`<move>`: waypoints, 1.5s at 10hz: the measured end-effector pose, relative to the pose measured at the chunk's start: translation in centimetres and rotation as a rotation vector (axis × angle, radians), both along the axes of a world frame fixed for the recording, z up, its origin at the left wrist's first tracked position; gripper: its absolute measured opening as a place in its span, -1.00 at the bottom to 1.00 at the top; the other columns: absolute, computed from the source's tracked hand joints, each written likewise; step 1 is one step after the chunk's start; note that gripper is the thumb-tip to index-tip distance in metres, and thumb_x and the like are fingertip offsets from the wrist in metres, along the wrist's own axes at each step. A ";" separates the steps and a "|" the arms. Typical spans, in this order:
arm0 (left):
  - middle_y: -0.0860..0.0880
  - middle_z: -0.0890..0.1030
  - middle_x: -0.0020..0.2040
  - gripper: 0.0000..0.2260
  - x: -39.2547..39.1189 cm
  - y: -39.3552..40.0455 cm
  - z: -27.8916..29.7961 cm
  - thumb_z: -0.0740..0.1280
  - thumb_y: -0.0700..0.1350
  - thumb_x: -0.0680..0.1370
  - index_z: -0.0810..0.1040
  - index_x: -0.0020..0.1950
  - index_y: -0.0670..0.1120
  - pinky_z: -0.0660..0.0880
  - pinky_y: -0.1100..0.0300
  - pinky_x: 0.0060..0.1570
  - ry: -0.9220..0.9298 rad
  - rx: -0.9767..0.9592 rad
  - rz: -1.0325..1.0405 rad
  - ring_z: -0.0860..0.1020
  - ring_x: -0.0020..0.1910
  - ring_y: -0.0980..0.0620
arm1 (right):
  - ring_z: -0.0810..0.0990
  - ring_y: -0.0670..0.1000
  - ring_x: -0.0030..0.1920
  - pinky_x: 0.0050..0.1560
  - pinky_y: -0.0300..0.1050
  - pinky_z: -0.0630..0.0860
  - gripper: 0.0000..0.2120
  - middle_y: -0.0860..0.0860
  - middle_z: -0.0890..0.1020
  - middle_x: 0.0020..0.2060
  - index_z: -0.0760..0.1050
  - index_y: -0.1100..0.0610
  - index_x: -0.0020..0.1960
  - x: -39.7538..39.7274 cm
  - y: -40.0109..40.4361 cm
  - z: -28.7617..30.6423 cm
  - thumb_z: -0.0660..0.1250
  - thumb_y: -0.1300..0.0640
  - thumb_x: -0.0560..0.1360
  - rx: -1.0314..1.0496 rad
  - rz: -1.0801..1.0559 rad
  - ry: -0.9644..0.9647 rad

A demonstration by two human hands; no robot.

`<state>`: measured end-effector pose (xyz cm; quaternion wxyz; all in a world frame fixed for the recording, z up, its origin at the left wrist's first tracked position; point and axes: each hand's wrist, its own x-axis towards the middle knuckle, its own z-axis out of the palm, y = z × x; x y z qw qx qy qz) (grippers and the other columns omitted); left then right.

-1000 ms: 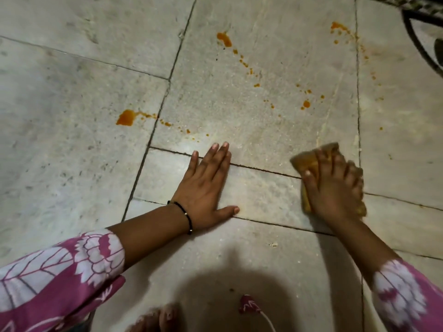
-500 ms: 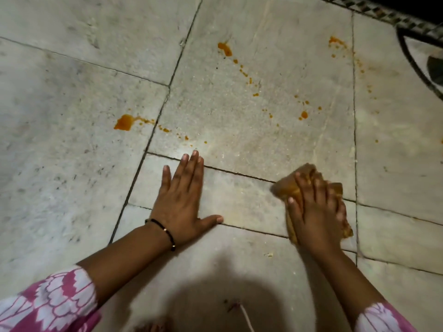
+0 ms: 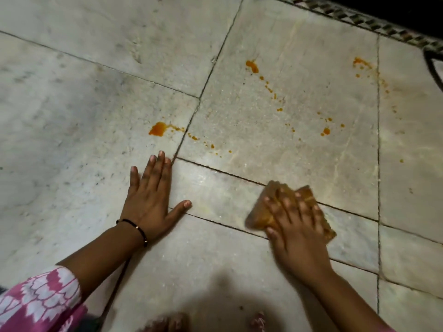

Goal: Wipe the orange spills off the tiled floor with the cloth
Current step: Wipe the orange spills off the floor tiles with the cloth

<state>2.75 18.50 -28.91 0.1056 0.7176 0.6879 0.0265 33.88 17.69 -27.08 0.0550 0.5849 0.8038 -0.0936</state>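
Down on the tiled floor (image 3: 72,121), the right hand (image 3: 296,232) lies with spread, nearly straight fingers pressing an orange-stained cloth (image 3: 261,214) flat against a narrow tile. Well apart to its left, the left hand (image 3: 153,200) rests palm-down, fingers straight, holding nothing. Beyond both hands, orange spills (image 3: 157,128) dot the larger tiles, the biggest blob just beyond the left fingertips.

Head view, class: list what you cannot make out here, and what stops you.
1. Cloth: mostly covered by the right hand, both motion-blurred.
2. Floor under the cloth: hidden, so any spill there is unseen.
3. Dark curved object: cut off by the right edge.
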 end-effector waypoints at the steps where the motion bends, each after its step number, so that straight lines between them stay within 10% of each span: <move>1: -0.11 -0.02 0.56 -0.22 0.1 -0.2 -0.3 -0.10 0.35 0.52 -0.01 0.55 -0.17 -0.23 -0.10 0.46 0.016 -0.025 -0.043 -0.09 0.53 -0.01 | 0.02 0.19 0.49 0.43 0.27 -0.07 -0.47 0.01 0.07 0.54 0.07 -0.17 0.51 -1.2 4.9 0.0 -0.06 -0.18 0.54 -0.011 -0.279 0.007; 2: -0.09 -0.05 0.57 -0.24 0.0 0.1 -0.2 -0.04 0.33 0.52 -0.05 0.56 -0.14 -0.18 -0.11 0.47 0.002 -0.023 -0.059 -0.10 0.54 0.00 | -0.09 0.21 0.51 0.44 0.29 -0.13 -0.48 -0.03 -0.05 0.55 0.00 -0.17 0.52 -6.3 11.1 0.0 -0.02 -0.18 0.59 -0.064 -0.394 0.064; 4: -0.09 -0.04 0.57 -0.24 -0.2 -0.1 -0.2 -0.01 0.32 0.52 -0.03 0.56 -0.13 -0.16 -0.07 0.48 -0.017 -0.032 -0.051 -0.07 0.54 -0.01 | 0.05 0.18 0.51 0.42 0.23 -0.08 -0.50 -0.05 0.13 0.53 0.13 -0.18 0.49 -11.5 7.7 0.0 -0.01 -0.17 0.56 0.014 0.131 0.047; 6: -0.08 -0.06 0.57 -0.24 0.0 -0.2 -0.2 -0.04 0.33 0.52 -0.04 0.56 -0.13 -0.15 -0.07 0.48 -0.031 -0.025 -0.045 -0.10 0.54 0.00 | 0.12 0.18 0.48 0.41 0.19 -0.03 -0.48 -0.03 0.16 0.52 0.12 -0.21 0.48 -1.7 6.1 0.3 -0.06 -0.19 0.53 0.000 -0.170 0.002; 8: -0.07 -0.08 0.57 -0.24 -0.1 -0.1 -0.1 -0.06 0.33 0.53 -0.07 0.56 -0.12 -0.15 -0.08 0.48 -0.031 -0.033 -0.052 -0.11 0.54 0.00 | -0.12 0.21 0.51 0.43 0.32 -0.12 -0.45 -0.04 -0.11 0.55 -0.14 -0.21 0.52 -9.7 15.1 -0.2 -0.02 -0.19 0.59 -0.056 -0.341 0.051; 11: -0.07 -0.06 0.57 -0.24 -0.3 -0.1 -0.2 -0.02 0.33 0.53 -0.06 0.56 -0.12 -0.12 -0.07 0.48 -0.042 -0.030 -0.052 -0.10 0.54 0.01 | 0.20 0.19 0.46 0.38 0.21 0.06 -0.49 -0.01 0.27 0.48 0.13 -0.24 0.47 -5.3 5.7 -0.2 -0.01 -0.21 0.53 0.012 0.158 0.010; 13: -0.07 -0.08 0.57 -0.24 -0.2 -0.1 -0.2 -0.04 0.33 0.53 -0.07 0.56 -0.12 -0.14 -0.07 0.48 -0.044 -0.026 -0.052 -0.13 0.54 0.01 | -0.08 0.20 0.51 0.42 0.29 -0.12 -0.49 -0.03 -0.06 0.55 -0.08 -0.30 0.49 -7.5 12.5 0.4 -0.06 -0.25 0.57 -0.076 -0.290 0.035; 15: -0.08 -0.05 0.57 -0.24 -0.2 -0.1 -0.1 -0.03 0.33 0.53 -0.04 0.56 -0.13 -0.13 -0.07 0.48 -0.033 -0.031 -0.056 -0.10 0.54 0.00 | -0.13 0.19 0.52 0.41 0.31 -0.16 -0.50 -0.05 -0.10 0.55 -0.07 -0.30 0.49 -14.3 10.8 0.3 -0.02 -0.21 0.58 -0.045 0.082 0.031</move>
